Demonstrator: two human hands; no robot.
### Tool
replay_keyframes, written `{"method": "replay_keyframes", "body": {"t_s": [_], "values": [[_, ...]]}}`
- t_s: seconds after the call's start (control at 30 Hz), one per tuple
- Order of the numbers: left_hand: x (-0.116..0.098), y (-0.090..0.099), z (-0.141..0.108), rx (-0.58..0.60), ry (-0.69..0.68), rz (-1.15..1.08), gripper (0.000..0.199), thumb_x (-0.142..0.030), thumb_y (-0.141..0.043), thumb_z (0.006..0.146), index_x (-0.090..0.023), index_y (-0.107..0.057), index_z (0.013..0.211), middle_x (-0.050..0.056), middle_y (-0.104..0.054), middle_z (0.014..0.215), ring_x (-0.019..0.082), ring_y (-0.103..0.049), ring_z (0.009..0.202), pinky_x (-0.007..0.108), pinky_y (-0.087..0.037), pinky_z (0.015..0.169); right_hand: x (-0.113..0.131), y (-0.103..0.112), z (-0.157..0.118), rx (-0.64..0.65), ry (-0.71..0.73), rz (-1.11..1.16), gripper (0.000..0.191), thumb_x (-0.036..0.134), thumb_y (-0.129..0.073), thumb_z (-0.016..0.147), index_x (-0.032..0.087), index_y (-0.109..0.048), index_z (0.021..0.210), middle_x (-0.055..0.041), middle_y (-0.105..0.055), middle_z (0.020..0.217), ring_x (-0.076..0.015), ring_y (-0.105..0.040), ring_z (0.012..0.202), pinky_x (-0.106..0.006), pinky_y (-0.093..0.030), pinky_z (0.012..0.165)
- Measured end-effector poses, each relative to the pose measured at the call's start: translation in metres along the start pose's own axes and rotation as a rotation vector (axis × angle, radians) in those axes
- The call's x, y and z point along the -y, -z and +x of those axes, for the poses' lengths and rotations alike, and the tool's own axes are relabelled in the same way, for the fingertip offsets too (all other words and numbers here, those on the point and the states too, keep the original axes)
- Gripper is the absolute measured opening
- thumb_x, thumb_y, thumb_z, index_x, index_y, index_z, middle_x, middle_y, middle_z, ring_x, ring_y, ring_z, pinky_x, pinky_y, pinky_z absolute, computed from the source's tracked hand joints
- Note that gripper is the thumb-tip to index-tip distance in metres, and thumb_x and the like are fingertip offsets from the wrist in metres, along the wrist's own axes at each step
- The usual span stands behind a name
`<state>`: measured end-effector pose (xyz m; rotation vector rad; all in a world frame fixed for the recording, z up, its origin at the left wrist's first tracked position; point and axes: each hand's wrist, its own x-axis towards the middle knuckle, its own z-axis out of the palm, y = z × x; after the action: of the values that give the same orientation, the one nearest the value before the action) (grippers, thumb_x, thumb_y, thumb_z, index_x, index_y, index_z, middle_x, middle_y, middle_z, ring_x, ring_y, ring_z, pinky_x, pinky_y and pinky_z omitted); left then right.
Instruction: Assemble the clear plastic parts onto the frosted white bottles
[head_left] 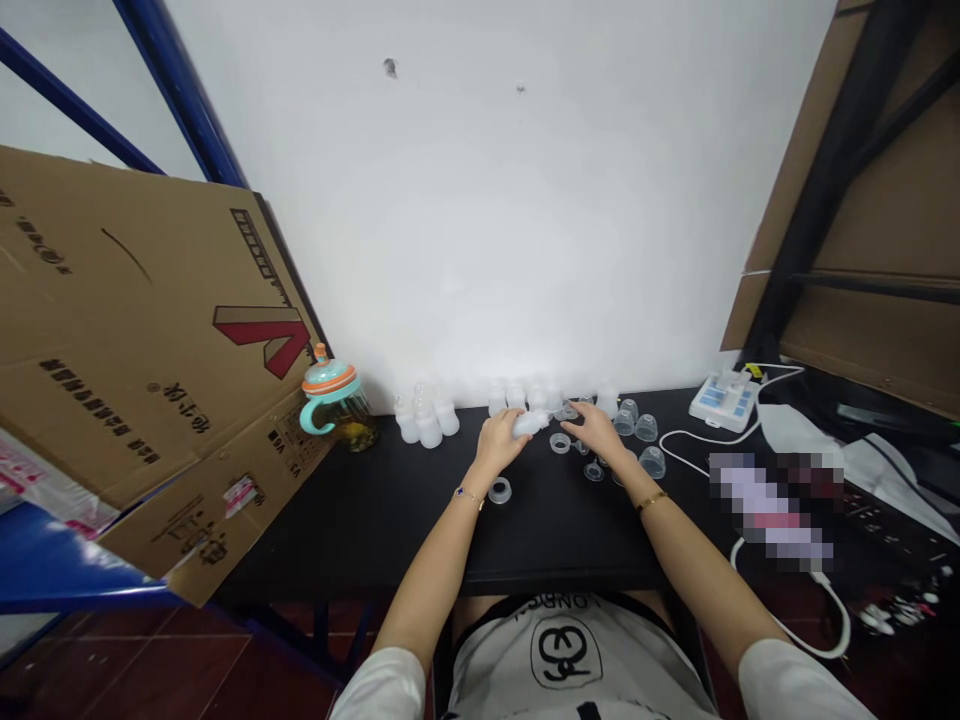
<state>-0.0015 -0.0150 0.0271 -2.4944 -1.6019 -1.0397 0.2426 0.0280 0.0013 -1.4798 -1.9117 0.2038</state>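
Frosted plastic bottle [529,424] lies on its side between both hands, above the black bench [450,540]. The left hand [496,442] curls closed around the bottle's near end, holding it in a narrow grip. The right hand [596,428] is wide, its fingers spread just beside the bottle's tip and above a small clear part [568,411].

Behind the bottle stands a row of upright frosted bottles [516,396], with a cluster of three more [425,420] farther left. To its right sit clear plastic cups [646,428], and a clear ring [559,443] lies just beyond its tip. A second ring [499,490] lies in front of it. Well left stands a sippy cup [335,398] with a teal handle and orange lid; well right sits a white control unit [724,402] with a cable.
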Motion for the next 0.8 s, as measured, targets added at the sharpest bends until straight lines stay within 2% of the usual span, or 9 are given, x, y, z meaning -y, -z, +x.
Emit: {"method": "replay_keyframes", "body": {"t_s": [0.23, 0.4, 0.5, 0.7, 0.8], "values": [[0.0001, -0.0003, 0.0000, -0.001, 0.011, 0.005, 0.043, -0.029, -0.076, 0.085, -0.024, -0.063, 0.126, 0.007, -0.069, 0.127, 0.026, -0.066, 0.115, 0.038, -0.049, 0.102, 0.0039, 0.0052, -0.0019, -0.100, -0.069, 0.037, 0.043, 0.042, -0.071, 0.085, 0.017, -0.070, 0.120, -0.0134, -0.072, 0.119, -0.0294, -0.067, 0.107, -0.040, -0.051, 0.096], [-0.0003, -0.0004, 0.0002, -0.005, 0.014, 0.003, 0.043, -0.030, -0.075, 0.086, -0.022, -0.062, 0.126, 0.008, -0.069, 0.128, 0.027, -0.066, 0.115, 0.038, -0.049, 0.102, 0.0025, 0.0048, -0.0023, -0.089, -0.096, 0.030, 0.038, 0.037, -0.072, 0.084, 0.017, -0.071, 0.116, -0.0123, -0.072, 0.116, -0.0281, -0.067, 0.105, -0.037, -0.051, 0.091], [-0.0005, 0.0001, 0.0002, -0.006, 0.021, 0.005, 0.042, -0.031, -0.074, 0.087, -0.023, -0.063, 0.127, 0.007, -0.069, 0.128, 0.027, -0.066, 0.116, 0.037, -0.049, 0.102, 0.0038, 0.0050, -0.0032, -0.058, -0.115, 0.008, 0.040, 0.032, -0.074, 0.081, 0.019, -0.070, 0.118, -0.0115, -0.072, 0.116, -0.0282, -0.067, 0.105, -0.036, -0.051, 0.089], [-0.0009, 0.0006, -0.0004, -0.006, 0.015, 0.004, 0.042, -0.032, -0.072, 0.088, -0.022, -0.062, 0.128, 0.008, -0.069, 0.128, 0.026, -0.066, 0.115, 0.037, -0.049, 0.102, 0.0072, 0.0057, -0.0041, 0.007, -0.112, -0.003, 0.058, 0.025, -0.074, 0.078, 0.018, -0.062, 0.134, -0.0125, -0.071, 0.117, -0.0274, -0.068, 0.102, -0.035, -0.050, 0.088], [-0.0014, 0.0006, -0.0005, -0.007, 0.015, 0.003, 0.043, -0.032, -0.072, 0.087, -0.023, -0.062, 0.128, 0.008, -0.069, 0.128, 0.027, -0.066, 0.115, 0.038, -0.049, 0.101, 0.0053, 0.0038, -0.0041, 0.037, -0.099, -0.020, 0.057, 0.026, -0.073, 0.078, 0.017, -0.062, 0.134, -0.0130, -0.071, 0.117, -0.0280, -0.068, 0.103, -0.035, -0.050, 0.088]]}}
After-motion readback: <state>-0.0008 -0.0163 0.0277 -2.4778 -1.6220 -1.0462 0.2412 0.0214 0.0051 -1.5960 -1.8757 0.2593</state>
